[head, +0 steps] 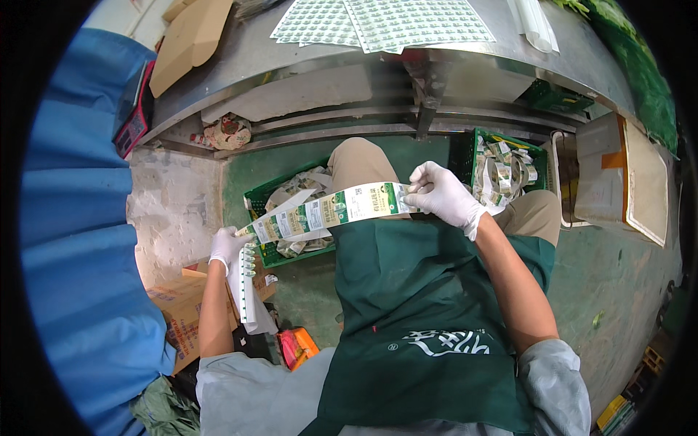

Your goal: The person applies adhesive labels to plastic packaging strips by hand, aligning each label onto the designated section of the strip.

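A long strip of printed labels (322, 212), green, white and beige, stretches across my lap. My right hand (444, 196), in a white glove, pinches its right end between thumb and fingers. Farther left, my gloved left hand (224, 248) grips the other end. From that hand hangs a white backing sheet (251, 305) with a row of small green stickers along one edge. Under the strip stands a green plastic crate (305, 258) holding tangled label strips; the strip and my knee hide part of it. A second green crate (537, 155) of label strips sits beyond my right hand.
Sticker sheets (381, 24) and a clear plastic roll (537, 27) lie on the steel table (240, 60) ahead. A blue curtain (87, 234) hangs at left near a cardboard box (177, 321). At right stands a white foam box (600, 174).
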Demonstrator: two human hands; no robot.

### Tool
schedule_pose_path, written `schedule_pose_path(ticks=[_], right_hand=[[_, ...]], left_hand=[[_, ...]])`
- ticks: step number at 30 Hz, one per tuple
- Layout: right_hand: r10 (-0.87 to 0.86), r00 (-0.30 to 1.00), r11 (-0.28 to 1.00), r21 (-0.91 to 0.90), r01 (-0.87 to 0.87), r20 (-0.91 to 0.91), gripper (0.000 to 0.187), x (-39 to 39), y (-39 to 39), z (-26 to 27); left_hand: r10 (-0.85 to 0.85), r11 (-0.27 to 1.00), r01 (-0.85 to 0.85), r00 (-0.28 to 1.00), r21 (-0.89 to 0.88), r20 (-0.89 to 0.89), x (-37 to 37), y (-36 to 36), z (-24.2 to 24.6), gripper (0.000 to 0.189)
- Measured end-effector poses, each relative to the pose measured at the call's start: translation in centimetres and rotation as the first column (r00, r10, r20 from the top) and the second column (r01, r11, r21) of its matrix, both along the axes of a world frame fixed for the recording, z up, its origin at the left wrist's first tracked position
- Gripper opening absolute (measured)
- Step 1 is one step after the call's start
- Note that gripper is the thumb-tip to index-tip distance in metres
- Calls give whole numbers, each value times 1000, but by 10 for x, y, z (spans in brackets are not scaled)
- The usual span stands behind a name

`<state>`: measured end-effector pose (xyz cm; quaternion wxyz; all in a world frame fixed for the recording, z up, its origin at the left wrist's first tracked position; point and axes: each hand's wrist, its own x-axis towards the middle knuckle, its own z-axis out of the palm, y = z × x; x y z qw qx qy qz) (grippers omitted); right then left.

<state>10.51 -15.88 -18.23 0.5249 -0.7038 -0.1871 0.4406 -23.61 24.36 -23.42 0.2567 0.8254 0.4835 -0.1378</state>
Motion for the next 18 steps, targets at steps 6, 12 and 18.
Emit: schedule_pose_path(ticks=[6,12,18], right_hand=[[64,922,997,-60,-45,382,26,-19,31,5],[220,709,942,-335,24,670,29,-25,32,11],[122,859,991,-5,-137,498,15,-42,32,2]], left_hand=[[-14,1000,14,1000,17,-10,-13,12,-13,40],[46,998,-46,999,-35,-11,-16,8,-14,39],[-32,994,64,949,92,-313,-7,3,0,43]])
